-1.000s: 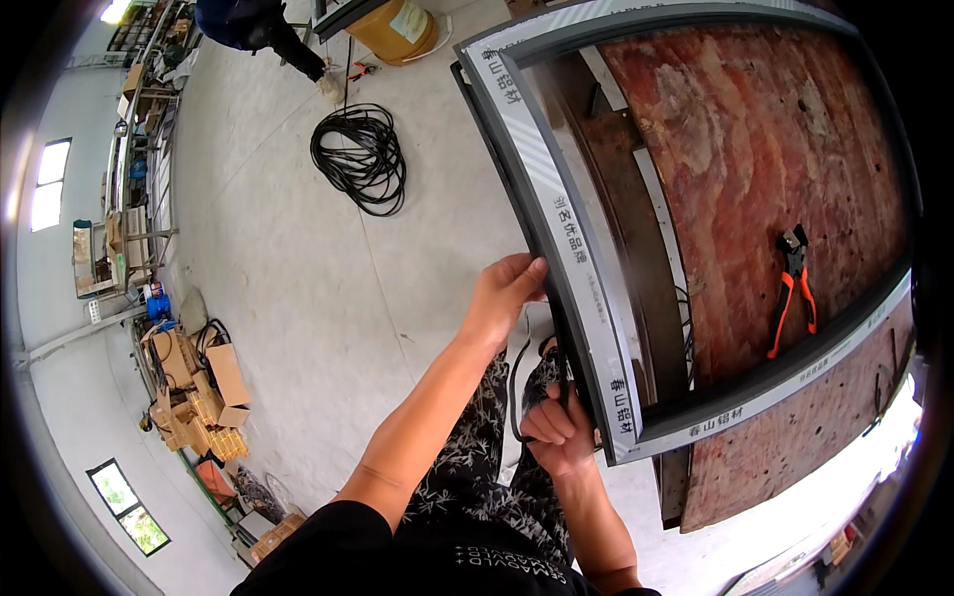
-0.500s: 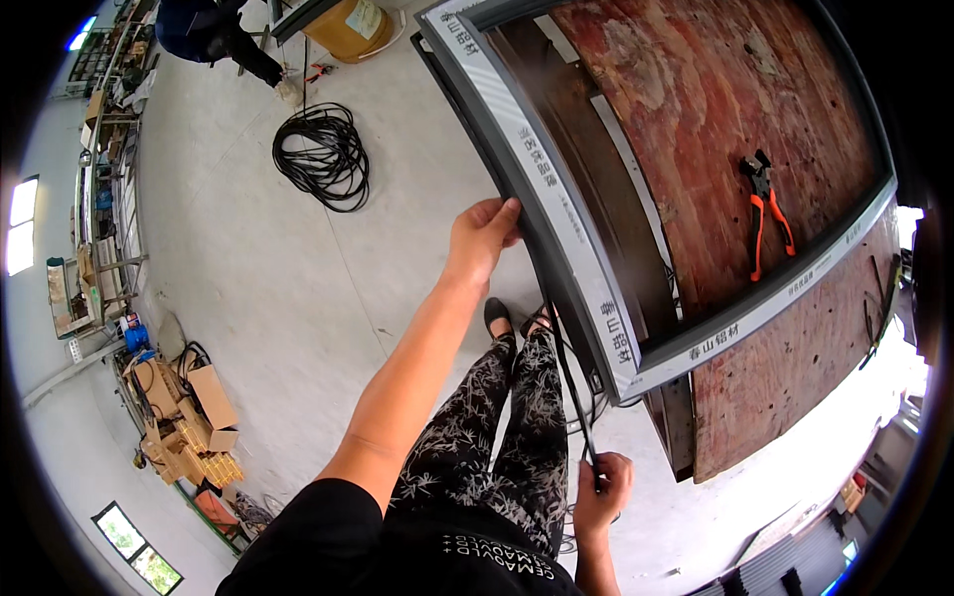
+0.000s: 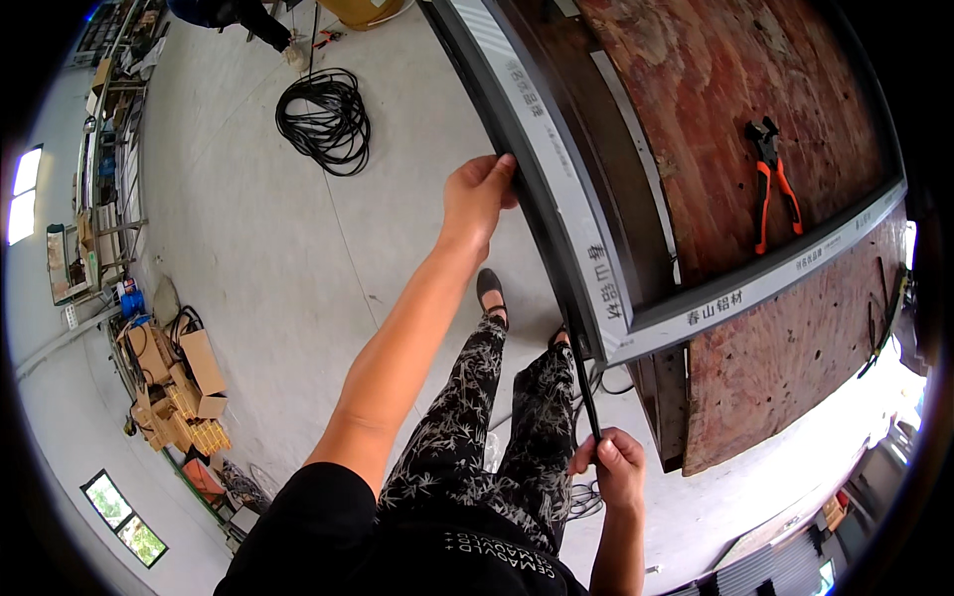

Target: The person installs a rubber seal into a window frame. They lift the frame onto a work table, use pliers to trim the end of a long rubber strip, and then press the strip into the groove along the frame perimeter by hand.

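Observation:
A grey metal frame [image 3: 765,290] with white printed protective film lies on a reddish-brown wooden board [image 3: 760,397]. My left hand [image 3: 477,204] is closed at the frame's left outer edge, thumb on top and fingertips curled under the side. From that edge a thin black strip [image 3: 588,397], apparently rubber, hangs past the near corner down to my right hand [image 3: 614,467]. Thumb and fingers of the right hand pinch it, below the corner. Inside the frame, pliers [image 3: 765,184] with orange-and-black handles rest on the board, away from both hands.
A coil of black cord [image 3: 323,124] lies on the grey floor, with a yellow bucket [image 3: 363,10] and another person's leg [image 3: 260,25] beyond. Cardboard boxes [image 3: 184,382] and loaded shelving [image 3: 104,189] line the left wall. More black strip [image 3: 584,500] lies looped near my legs.
The view has shifted, so the frame and coil appear higher. My feet stand wider apart. Both hands keep their grip, and the strip between frame and right hand looks straighter.

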Demonstrator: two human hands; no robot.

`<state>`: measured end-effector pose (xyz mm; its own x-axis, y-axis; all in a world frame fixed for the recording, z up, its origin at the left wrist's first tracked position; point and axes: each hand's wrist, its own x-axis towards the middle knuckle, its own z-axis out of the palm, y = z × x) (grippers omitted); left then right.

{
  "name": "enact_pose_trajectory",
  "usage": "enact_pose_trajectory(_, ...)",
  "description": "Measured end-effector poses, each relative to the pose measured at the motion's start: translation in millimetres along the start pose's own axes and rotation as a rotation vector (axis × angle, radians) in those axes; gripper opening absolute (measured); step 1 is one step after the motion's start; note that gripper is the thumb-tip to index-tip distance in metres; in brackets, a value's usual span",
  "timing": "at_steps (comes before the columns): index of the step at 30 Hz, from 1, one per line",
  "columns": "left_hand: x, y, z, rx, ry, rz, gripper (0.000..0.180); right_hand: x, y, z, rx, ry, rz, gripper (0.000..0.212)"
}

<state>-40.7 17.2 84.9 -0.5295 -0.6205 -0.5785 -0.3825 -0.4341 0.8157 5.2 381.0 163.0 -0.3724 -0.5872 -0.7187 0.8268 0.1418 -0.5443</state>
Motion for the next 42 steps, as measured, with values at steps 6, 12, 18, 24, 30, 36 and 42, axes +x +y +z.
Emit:
enact_pose_trajectory(6, -32, 0, 18, -0.062, 0.026, -0.069, 0.037, 14, 2, -10, -0.414, -0.003, -0.208, 0.023)
enact_pose_trajectory(12, -32, -7, 22, 0.086, 0.154, -0.018, 0.037, 20, 3, -11, -0.371, -0.034, -0.088, 0.024)
enact_pose_trajectory(18, -49, -16, 22, 0.159, 0.037, -0.032, 0.038, 13, 4, -15, -0.355, 0.069, -0.088, 0.027)
enact_pose_trajectory(24, -63, -22, 31, -0.034, 0.081, -0.051, 0.037, 11, -7, -4, -0.672, 0.203, -0.378, 0.015)
enact_pose_trajectory(30, -69, -44, 34, -0.008, 0.108, -0.031, 0.039, 17, 6, -8, -0.594, 0.169, -0.327, 0.013)
enact_pose_trajectory(36, -95, -49, 50, -0.182, 0.048, -0.063, 0.039, 19, 4, -13, -0.423, 0.064, -0.15, 0.024)
enact_pose_trajectory(42, -98, -63, 58, -0.232, 0.199, -0.052, 0.037, 25, 3, -19, -0.094, -0.119, 0.072, 0.036)
